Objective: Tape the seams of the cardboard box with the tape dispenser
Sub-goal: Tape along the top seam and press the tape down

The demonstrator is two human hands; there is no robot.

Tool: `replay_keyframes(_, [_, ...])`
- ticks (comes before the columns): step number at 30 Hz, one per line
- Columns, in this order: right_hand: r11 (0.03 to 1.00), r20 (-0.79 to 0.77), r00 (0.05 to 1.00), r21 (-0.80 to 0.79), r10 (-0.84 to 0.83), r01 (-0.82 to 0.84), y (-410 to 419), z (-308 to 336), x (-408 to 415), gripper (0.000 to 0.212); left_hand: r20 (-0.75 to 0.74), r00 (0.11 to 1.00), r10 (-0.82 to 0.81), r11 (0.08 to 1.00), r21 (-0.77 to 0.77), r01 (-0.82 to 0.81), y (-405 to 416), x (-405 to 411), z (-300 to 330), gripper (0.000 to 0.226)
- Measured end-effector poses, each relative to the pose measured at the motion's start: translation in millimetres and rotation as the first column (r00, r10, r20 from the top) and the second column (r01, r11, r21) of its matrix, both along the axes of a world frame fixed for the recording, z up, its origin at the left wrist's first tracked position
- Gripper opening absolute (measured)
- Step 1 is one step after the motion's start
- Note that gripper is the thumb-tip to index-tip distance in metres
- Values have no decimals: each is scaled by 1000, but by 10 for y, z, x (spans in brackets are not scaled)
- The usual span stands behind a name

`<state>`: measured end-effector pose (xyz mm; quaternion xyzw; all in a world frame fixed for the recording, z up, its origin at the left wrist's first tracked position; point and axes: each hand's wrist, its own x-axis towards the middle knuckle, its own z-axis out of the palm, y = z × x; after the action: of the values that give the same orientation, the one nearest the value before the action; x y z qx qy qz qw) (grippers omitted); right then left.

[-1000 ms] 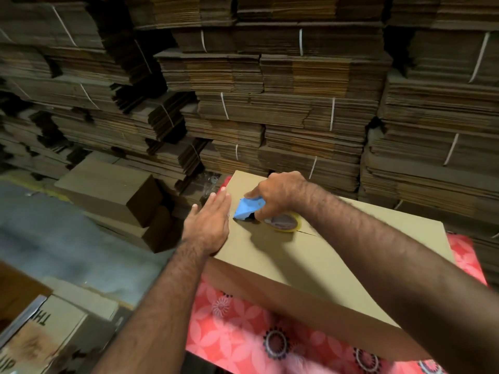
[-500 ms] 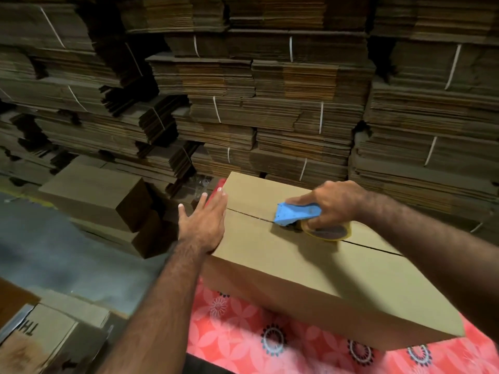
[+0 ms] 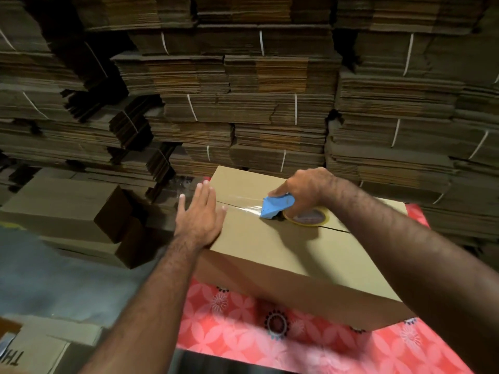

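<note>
A closed brown cardboard box (image 3: 272,255) rests on a table, its centre seam running left to right across the top. My right hand (image 3: 306,188) grips a blue tape dispenser (image 3: 275,207) with a yellow-cored tape roll (image 3: 307,218), pressed down on the seam near the box's middle. A strip of clear tape (image 3: 243,209) shines along the seam between the dispenser and the left edge. My left hand (image 3: 199,217) lies flat and spread on the box's left end, fingers over the edge, holding nothing.
A red floral tablecloth (image 3: 270,336) covers the table under the box. Tall stacks of flattened, strapped cartons (image 3: 256,109) fill the background. Assembled boxes (image 3: 67,209) sit at the left on a grey floor (image 3: 62,284). A printed carton (image 3: 32,352) lies at bottom left.
My right hand drew the dispenser rightward along the seam from the left end, leaving clear tape behind it. My left hand stayed pressed on the left end. The view shifted.
</note>
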<state>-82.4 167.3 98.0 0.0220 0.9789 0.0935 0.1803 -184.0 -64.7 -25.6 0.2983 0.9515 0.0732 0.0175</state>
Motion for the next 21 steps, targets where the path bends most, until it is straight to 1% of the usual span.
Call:
replay_keyframes(2, [1000,23,1000,19,-5,5,-44,42,-2,66,-30,989,-143,990,-12,143,2,84,-1,88])
replay_keyframes(4, [1000,49,999,21,-24,23,-71,83,-11,66,2,962,-273,961,-55,273,19,155,34,111])
replay_keyframes(6, [999,71,997,11,-33,32,-84,102,-17,67,25,938,-346,933,-95,347,32,201,67,132])
replay_keyframes(8, [999,97,995,2,-38,38,-81,107,-19,67,39,915,-401,908,-120,403,52,229,98,146])
replay_keyframes(10, [999,117,992,16,-42,40,-83,98,-10,66,66,888,-455,876,-143,460,71,271,105,153])
replay_keyframes(12, [999,121,992,24,-47,44,-90,75,4,67,60,876,-478,859,-177,481,81,310,98,156])
replay_keyframes(15, [998,112,992,26,-64,61,-86,31,36,67,37,881,-472,858,-212,468,86,313,80,158])
replay_keyframes(21, [996,46,998,77,-52,49,-20,-34,164,64,63,895,-442,865,-234,444,97,285,41,157])
